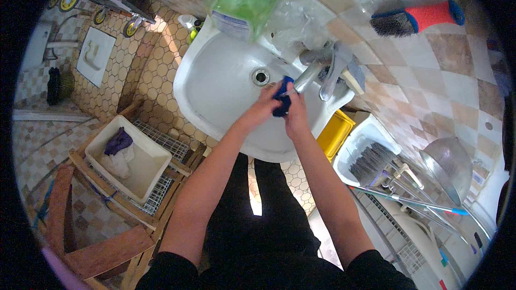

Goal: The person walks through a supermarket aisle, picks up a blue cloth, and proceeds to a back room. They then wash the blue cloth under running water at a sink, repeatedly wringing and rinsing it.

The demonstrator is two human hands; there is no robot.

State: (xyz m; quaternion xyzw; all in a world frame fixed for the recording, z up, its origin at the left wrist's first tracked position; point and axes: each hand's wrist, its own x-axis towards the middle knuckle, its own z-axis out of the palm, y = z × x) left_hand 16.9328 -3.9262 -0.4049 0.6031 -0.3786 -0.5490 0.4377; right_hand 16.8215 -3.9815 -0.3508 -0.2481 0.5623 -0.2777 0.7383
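A dark blue cloth-like item [281,109] is gripped between both hands over the white washbasin [217,88], right under the metal faucet [308,80]. My left hand [267,102] closes on its left side and my right hand [296,110] holds its right side. The fingers partly hide the item, so its exact kind cannot be told. Just above and left of the hands is the basin's drain [261,76].
A large green pump bottle [242,4] and clear plastic [294,22] stand behind the basin. A red-handled brush [431,16] is at the wall. Left is a tub [149,177] with wet cloths; right are a yellow basin [332,135], a broom head [371,163] and a strainer [449,169].
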